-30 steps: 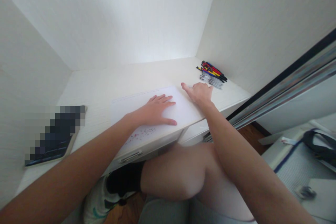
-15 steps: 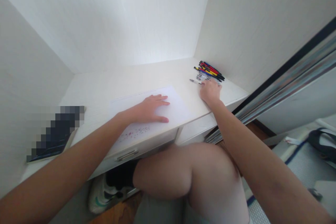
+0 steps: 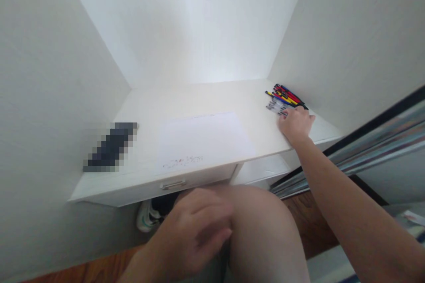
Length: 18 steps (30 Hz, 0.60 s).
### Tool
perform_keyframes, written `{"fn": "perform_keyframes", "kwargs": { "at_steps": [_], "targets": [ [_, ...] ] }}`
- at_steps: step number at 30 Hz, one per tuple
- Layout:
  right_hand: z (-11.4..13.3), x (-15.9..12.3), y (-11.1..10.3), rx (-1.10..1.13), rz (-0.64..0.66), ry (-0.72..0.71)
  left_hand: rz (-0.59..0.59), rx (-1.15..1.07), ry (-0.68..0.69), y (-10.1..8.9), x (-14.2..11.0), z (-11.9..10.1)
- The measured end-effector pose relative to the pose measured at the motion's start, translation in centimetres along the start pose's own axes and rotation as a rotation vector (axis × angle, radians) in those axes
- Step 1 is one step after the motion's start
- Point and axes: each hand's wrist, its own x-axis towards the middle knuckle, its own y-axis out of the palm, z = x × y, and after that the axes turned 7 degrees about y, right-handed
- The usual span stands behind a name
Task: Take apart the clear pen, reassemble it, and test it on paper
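Observation:
Over my bent knee, in front of the desk, my left hand (image 3: 199, 230) is somewhat blurred. Its fingers curl loosely, the thumb stands apart, and nothing shows in it. At the right end of the desk my right hand (image 3: 297, 124) rests with its fingers bent down on the clear pens (image 3: 276, 106). Its palm hides the right ends of these pens, and how many the fingers grip cannot be seen. Just behind them lies a pile of coloured pens (image 3: 287, 94) in red, yellow, blue and black. A white sheet of paper (image 3: 202, 135) with small marks along its near edge lies flat mid-desk.
A dark, pixelated flat object (image 3: 113, 148) lies on the left of the white desk (image 3: 149, 101). White walls enclose the desk at the back and both sides. Under its front edge are a drawer handle (image 3: 173, 185) and an open shelf (image 3: 262, 169).
My left hand has come off the paper and back over my knee. My right hand stays at the clear pens; the pen that stuck out to its left is no longer apart. The view has shifted.

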Motion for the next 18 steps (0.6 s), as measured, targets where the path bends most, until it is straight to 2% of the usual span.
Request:
{"fn": "perform_keyframes", "kwargs": {
  "at_steps": [2, 4, 8, 11, 13, 14, 17, 18],
  "targets": [
    [-0.2, -0.3, 0.1, 0.003, -0.038, -0.025, -0.056, 0.058, -0.094, 1.4, -4.0, 0.0],
    [-0.2, -0.6, 0.2, 0.004, -0.060, -0.045, -0.123, 0.124, -0.192, 1.7, -7.2, 0.6],
    [0.6, -0.8, -0.3, 0.056, -0.088, -0.078, -0.243, 0.263, -0.299, -0.2, -11.5, 1.8],
    [1.2, -2.0, -1.5, 0.238, -0.140, -0.074, -0.348, 0.434, -0.316, -1.9, -12.9, 2.0],
    [0.8, -5.0, -2.3, 0.369, -0.208, -0.053, -0.427, 0.581, -0.358, -3.1, -12.8, 2.2],
    [0.2, -7.5, -2.6, 0.389, -0.230, -0.042, -0.458, 0.644, -0.394, -3.9, -12.4, 2.3],
    [-2.6, -17.6, -3.0, 0.487, -0.253, -0.040, -0.500, 0.779, -0.497, -6.4, -10.4, 3.3],
    [-3.6, -21.2, -3.0, 0.502, -0.217, -0.034, -0.504, 0.812, -0.521, -7.3, -9.6, 3.7]
  ]
}}
